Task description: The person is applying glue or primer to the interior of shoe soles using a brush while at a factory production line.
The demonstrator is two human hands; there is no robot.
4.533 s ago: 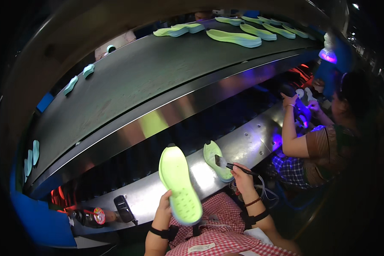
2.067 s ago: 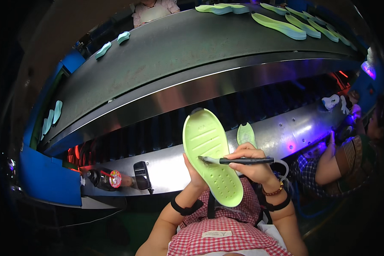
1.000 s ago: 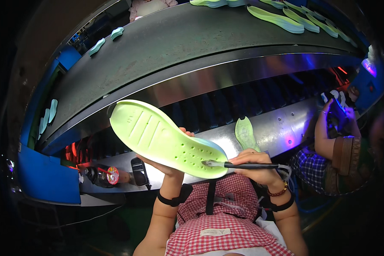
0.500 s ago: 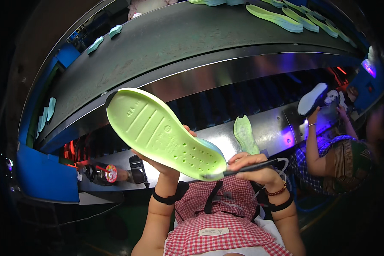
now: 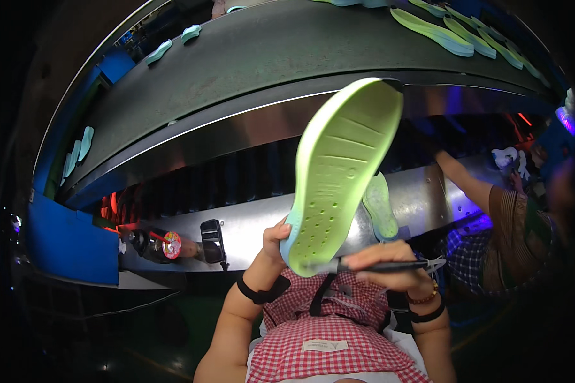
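On the left, a cup with a bright round top (image 5: 172,245) and a small black case (image 5: 212,241) sit on the metal surface (image 5: 252,220), well apart from the work. It is best to leave them there. Next is the left hand (image 5: 276,239), its fingers holding the low left edge of the big green sole (image 5: 342,166). The sole is up in the air, its black-tipped end high and leaning right. That hand should hold tight, because a wobbly sole could make the brush (image 5: 338,265) skip. Fingers do best on the outside edge, out of the way. The brush is at the low end, by the little holes. Its tip is blurry, so I cannot tell how hard it presses. The right hand (image 5: 393,253) grips its black handle. Soft, even strokes should work best, right up to the edge but not over it. Just past that hand, a second green sole (image 5: 380,207) lies on the surface. Farther right, another person's arm (image 5: 467,180) reaches in, so keep the elbow close.
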